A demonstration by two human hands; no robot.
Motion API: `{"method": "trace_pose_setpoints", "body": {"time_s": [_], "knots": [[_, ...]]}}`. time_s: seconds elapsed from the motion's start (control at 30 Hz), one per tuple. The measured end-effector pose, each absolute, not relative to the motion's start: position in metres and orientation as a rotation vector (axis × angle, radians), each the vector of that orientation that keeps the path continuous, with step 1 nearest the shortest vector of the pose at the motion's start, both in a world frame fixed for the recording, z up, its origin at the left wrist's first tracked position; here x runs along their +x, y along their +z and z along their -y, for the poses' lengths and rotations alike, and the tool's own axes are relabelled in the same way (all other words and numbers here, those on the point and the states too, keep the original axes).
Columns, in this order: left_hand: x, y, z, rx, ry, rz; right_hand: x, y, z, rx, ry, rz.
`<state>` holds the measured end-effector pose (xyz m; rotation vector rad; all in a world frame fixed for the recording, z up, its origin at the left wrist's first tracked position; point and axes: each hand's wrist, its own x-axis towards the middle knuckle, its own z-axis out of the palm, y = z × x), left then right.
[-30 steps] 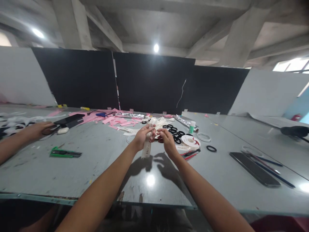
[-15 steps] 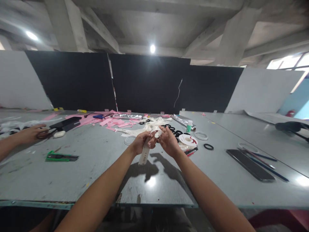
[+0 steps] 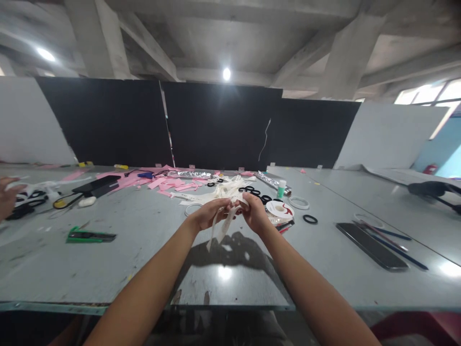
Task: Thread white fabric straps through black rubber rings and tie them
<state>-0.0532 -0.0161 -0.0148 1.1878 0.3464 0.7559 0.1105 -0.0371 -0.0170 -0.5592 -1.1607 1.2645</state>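
Both my hands meet above the middle of the table, closed on a cream printed ribbon [image 3: 226, 226]. My left hand [image 3: 209, 214] pinches it from the left, with two tails hanging below the fingers. My right hand [image 3: 255, 211] grips the looped upper part between thumb and fingers. Exactly how the ribbon is looped is partly hidden by the fingers. Just behind lies a heap of cream ribbon pieces [image 3: 230, 184]. Several black rings [image 3: 249, 190] and a white ribbon spool [image 3: 280, 209] lie beside my right hand.
A green cutter [image 3: 90, 235] lies at left, near a white oval object [image 3: 87, 202]. Pink strips [image 3: 173, 184] spread behind. A glue stick [image 3: 281, 189], a black ring [image 3: 310, 219] and a dark phone [image 3: 370, 245] are at right. A co-worker's hand [image 3: 7, 196] is at far left.
My hands have come closer together and the ribbon loop is drawn in between the fingers; two tails now hang down. The co-worker's hand has moved left, away from the black scissors-like item.
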Motion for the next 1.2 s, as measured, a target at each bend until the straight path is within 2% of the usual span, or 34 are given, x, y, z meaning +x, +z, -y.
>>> {"method": "trace_pose_setpoints", "body": {"time_s": [0.33,0.8,1.2], "knots": [[-0.039,-0.022,0.006,0.707,1.026,-0.303,0.115,-0.021,0.034,-0.512,1.348,1.053],[-0.032,-0.032,0.005,0.430,1.201,-0.208,0.106,-0.025,0.040,-0.529,1.440,0.985],[-0.022,-0.032,0.010,0.839,1.220,-0.266,0.092,-0.035,0.038,-0.734,1.118,1.178]]}}
